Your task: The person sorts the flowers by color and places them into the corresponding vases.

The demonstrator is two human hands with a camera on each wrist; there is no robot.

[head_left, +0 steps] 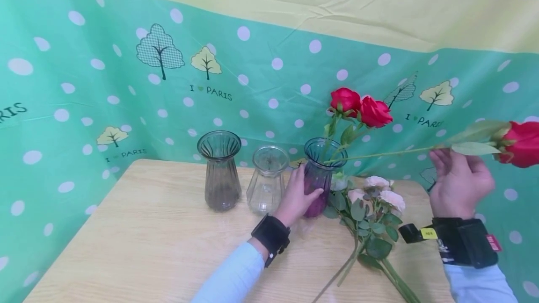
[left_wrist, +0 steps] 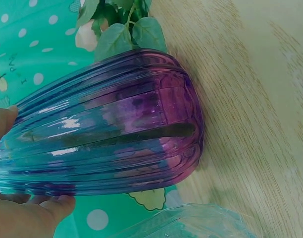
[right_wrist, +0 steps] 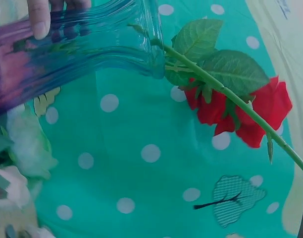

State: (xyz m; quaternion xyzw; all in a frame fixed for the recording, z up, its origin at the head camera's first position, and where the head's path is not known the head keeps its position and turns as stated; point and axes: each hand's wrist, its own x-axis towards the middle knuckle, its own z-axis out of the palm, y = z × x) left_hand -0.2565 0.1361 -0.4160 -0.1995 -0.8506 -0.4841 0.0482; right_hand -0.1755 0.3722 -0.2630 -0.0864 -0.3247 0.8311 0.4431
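Observation:
A blue-and-purple ribbed glass vase [head_left: 318,186] stands at the table's right part, with two red roses [head_left: 346,101] leaning out of its mouth. My left hand [head_left: 297,198] grips this vase from its left side, thumb in front. Off to the right, my right hand [head_left: 462,182] pinches the stem of another red rose [head_left: 522,144], which lies nearly level. In the right wrist view, the cut end of its green stem [right_wrist: 216,84] is at the vase's mouth. One dark stem shows through the glass in the left wrist view.
Left of the held vase stand a clear glass vase [head_left: 266,188] and a grey glass vase [head_left: 221,176]. A bunch of pale pink roses [head_left: 391,200] with leaves lies on the wooden table [head_left: 139,247] to the right. Behind hangs a green dotted cloth [head_left: 273,83].

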